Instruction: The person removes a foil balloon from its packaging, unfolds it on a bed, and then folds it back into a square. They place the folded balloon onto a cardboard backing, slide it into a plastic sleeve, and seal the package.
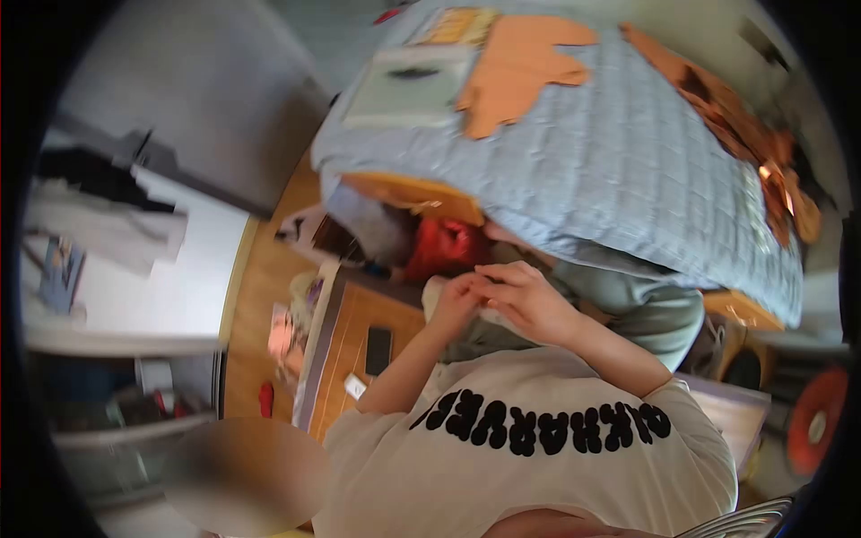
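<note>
My left hand (457,302) and my right hand (535,307) meet above my lap. The fingers of my left hand are bent and pressed together; anything between them is too small to make out. My right hand reaches across with its fingers apart, their tips at the left fingertips. A pale object or cloth (434,290) shows beside my left hand. Behind the hands lies a shiny red bag or cloth (446,250). A dark phone (378,351) and a small white item (355,386) rest left of my left forearm.
Ahead is a bed with a blue-grey quilt (574,170), bearing an orange garment (525,67), a pale flat case (408,90) and brown clothing (744,130). An open drawer (413,195) juts from it. A grey door (197,99) stands left, a red round object (814,421) right.
</note>
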Demonstrator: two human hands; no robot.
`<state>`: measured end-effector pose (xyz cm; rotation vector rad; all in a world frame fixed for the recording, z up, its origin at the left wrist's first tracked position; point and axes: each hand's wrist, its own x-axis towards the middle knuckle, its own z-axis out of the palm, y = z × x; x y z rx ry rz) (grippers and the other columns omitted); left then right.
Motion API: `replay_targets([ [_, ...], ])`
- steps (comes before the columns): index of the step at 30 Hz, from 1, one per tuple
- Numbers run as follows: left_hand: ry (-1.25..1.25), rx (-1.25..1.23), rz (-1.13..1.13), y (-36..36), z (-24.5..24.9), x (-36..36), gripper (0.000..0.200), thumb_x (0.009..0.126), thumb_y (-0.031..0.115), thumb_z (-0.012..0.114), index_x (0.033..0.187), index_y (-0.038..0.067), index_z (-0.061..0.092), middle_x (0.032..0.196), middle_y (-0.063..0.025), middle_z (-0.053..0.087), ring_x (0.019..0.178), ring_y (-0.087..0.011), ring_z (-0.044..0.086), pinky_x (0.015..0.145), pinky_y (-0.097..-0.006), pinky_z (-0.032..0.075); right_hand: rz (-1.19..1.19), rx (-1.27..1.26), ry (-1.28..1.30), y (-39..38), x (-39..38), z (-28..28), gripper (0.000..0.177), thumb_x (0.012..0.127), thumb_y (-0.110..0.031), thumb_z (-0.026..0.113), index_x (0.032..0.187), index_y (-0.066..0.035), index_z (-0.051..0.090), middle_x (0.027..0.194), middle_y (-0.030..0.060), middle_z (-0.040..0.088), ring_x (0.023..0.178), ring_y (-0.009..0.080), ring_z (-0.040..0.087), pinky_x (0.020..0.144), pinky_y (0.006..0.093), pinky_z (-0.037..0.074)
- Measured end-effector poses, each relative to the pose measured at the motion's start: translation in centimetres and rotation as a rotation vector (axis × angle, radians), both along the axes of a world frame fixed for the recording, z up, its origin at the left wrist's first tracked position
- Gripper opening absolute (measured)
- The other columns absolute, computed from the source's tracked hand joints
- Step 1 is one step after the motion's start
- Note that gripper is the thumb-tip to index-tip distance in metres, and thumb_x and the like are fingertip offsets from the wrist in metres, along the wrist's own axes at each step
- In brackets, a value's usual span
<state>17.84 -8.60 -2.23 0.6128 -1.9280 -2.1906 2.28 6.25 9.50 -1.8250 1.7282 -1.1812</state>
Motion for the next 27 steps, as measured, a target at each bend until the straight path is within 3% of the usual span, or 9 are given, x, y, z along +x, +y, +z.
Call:
replay_targets([
  [2,0.339,0.454,0.229,-1.3,-0.7,2.2,0.015,0.105,0.021,0.057,0.107,0.008,0.064,0.099,-0.0025,0.067,0.085,-0.0133,0.059,0.083,-0.0288,0.049,0.08,0.071,-0.247,-3.0,1.1,-2.2,0.036,0.098,-0.007,0.06,0.134,-0.006,0.063,0.133,0.0158,0.062,0.114,0.0311,0.062,0.101,0.0383,0.049],
  [3,0.332,0.452,0.269,-1.7,-1.0,3.0,0.015,0.105,0.021,0.057,0.107,0.008,0.064,0.099,-0.0025,0.067,0.085,-0.0133,0.059,0.083,-0.0288,0.049,0.116,0.081,-0.261,-4.6,1.8,-4.3,0.036,0.098,-0.007,0.06,0.134,-0.006,0.063,0.133,0.0158,0.062,0.114,0.0311,0.062,0.101,0.0383,0.049],
  [5,0.336,0.482,0.443,-2.0,-1.4,3.4,0.02,0.107,0.025,0.055,0.102,0.007,0.062,0.097,-0.0027,0.066,0.085,-0.013,0.059,0.08,-0.029,0.048,0.019,0.115,-0.677,-7.0,2.9,-8.7,0.034,0.106,-0.014,0.053,0.138,-0.003,0.06,0.13,0.0098,0.065,0.113,0.0212,0.063,0.1,0.0362,0.05],
  [6,0.326,0.516,0.499,-1.8,-1.0,3.0,0.019,0.107,0.023,0.056,0.104,0.007,0.064,0.093,-0.0016,0.064,0.08,-0.0097,0.056,0.072,-0.0245,0.045,0.004,0.348,-1.06,-7.9,3.1,-8.9,0.039,0.109,-0.021,0.051,0.142,-0.002,0.056,0.125,0.0053,0.067,0.11,0.0146,0.064,0.1,0.0338,0.05],
  [7,0.318,0.525,0.509,-2.1,-1.3,3.0,0.019,0.107,0.023,0.056,0.104,0.007,0.064,0.093,-0.0016,0.064,0.08,-0.0097,0.056,0.072,-0.0245,0.045,0.004,0.363,-1.068,-8.5,3.0,-9.4,0.039,0.109,-0.021,0.051,0.142,-0.002,0.056,0.125,0.0053,0.067,0.11,0.0146,0.064,0.1,0.0338,0.05],
  [10,0.176,0.435,0.462,-3.5,-2.7,2.1,0.02,0.107,0.024,0.056,0.106,0.007,0.065,0.084,0.0022,0.06,0.071,-0.0063,0.05,0.063,-0.0213,0.04,-0.046,0.514,-1.694,-9.7,1.3,-11.5,0.042,0.105,-0.024,0.058,0.142,-0.004,0.054,0.117,0.0057,0.07,0.095,0.0134,0.067,0.089,0.0296,0.055],
  [13,0.125,0.325,0.518,-5.0,-4.2,0.7,0.02,0.107,0.024,0.056,0.108,0.007,0.066,0.078,0.0053,0.054,0.065,-0.004,0.044,0.057,-0.0199,0.033,-0.037,0.408,-1.91,-10.0,-0.7,-14.7,0.033,0.103,-0.019,0.062,0.135,-0.008,0.06,0.109,0.0023,0.07,0.094,0.0096,0.067,0.085,0.0266,0.056],
  [20,0.19,0.377,0.642,-7.2,-6.9,-2.1,0.02,0.106,0.025,0.057,0.107,0.008,0.068,0.081,0.0042,0.058,0.069,-0.004,0.05,0.061,-0.0189,0.038,-0.424,0.416,-1.39,-9.3,-1.6,-14.5,0.03,0.101,-0.015,0.066,0.128,-0.003,0.067,0.11,0.0047,0.072,0.088,0.0107,0.067,0.082,0.025,0.056],
  [27,-0.006,-0.132,0.512,-8.4,-6.7,-3.5,0.024,0.102,0.018,0.063,0.118,0.002,0.071,0.105,-0.0054,0.074,0.076,-0.0125,0.067,0.069,-0.0253,0.054,-0.425,0.263,-1.007,-9.4,-1.0,-15.2,0.028,0.1,-0.008,0.063,0.126,0.002,0.069,0.111,0.0089,0.075,0.088,0.0108,0.069,0.08,0.0238,0.056],
])
